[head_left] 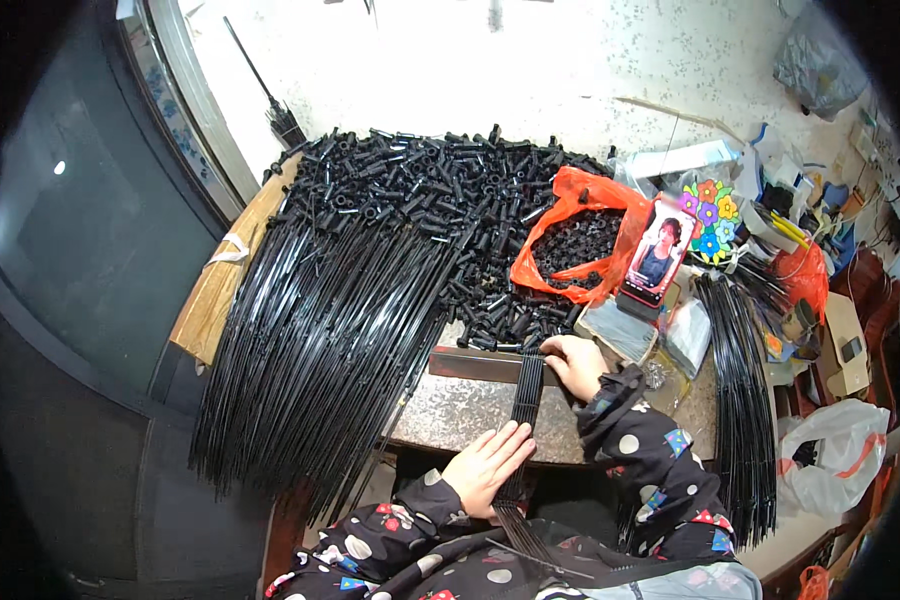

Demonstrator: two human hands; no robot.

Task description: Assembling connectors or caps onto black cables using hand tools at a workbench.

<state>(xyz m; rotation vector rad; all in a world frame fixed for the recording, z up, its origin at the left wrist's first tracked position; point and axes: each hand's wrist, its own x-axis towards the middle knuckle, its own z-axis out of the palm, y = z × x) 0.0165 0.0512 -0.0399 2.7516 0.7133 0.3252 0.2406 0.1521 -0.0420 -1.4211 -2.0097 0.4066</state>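
A flat row of thin black rods [529,390], which look like umbrella ribs, runs from a dark metal bar [475,366] on the table toward my lap. My left hand [485,468] lies across its lower part with fingers stretched out flat; the thumb is hidden. At the upper end, beside the bar, my right hand [575,365] has its fingers bent and pinched against the rod tips. What exactly sits between those fingertips is too small to make out. Left of the row spreads a large pile of similar black rods [310,330].
Small black tubular parts [410,180] heap at the back. An orange plastic bag [570,195] holds tiny black pieces. A phone [657,255] stands beside it before a flower decoration [710,215]. Another rod bundle [740,400] hangs over the right edge, near a white bag [835,450].
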